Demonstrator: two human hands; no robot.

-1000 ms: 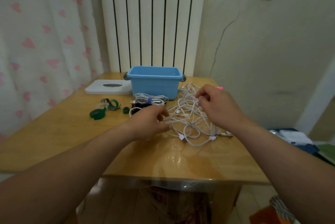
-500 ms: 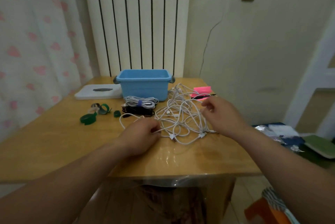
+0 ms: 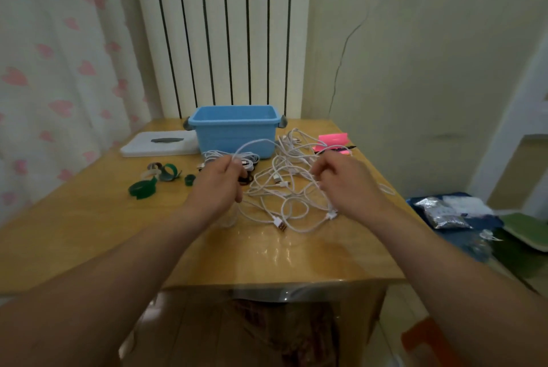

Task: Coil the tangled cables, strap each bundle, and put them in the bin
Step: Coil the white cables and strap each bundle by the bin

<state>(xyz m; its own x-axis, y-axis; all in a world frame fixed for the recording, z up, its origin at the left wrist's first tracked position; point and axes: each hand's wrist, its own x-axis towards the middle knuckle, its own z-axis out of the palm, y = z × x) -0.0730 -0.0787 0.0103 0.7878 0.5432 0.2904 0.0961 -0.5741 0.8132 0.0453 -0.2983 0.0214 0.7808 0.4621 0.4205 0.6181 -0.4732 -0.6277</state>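
A tangle of white cables (image 3: 286, 188) sprawls over the wooden table (image 3: 89, 233) in front of a blue bin (image 3: 235, 130). My left hand (image 3: 218, 185) is raised above the table and pinches a white cable that arcs up in front of the bin. My right hand (image 3: 345, 182) grips strands at the tangle's right side. A coiled white bundle (image 3: 252, 156) lies against the bin, partly behind my left hand, with a dark bundle (image 3: 247, 179) peeking out beside it. Green straps (image 3: 142, 188) lie to the left.
A white lidded box (image 3: 160, 144) sits left of the bin. A pink object (image 3: 332, 141) lies at the table's far right. A radiator and a curtain stand behind. Right of the table, bags rest on a blue surface (image 3: 453, 212).
My left hand rose from the table, lifting a white cable into an arc in front of the bin. My right hand stays in the tangle's right side. The camera tilted slightly.
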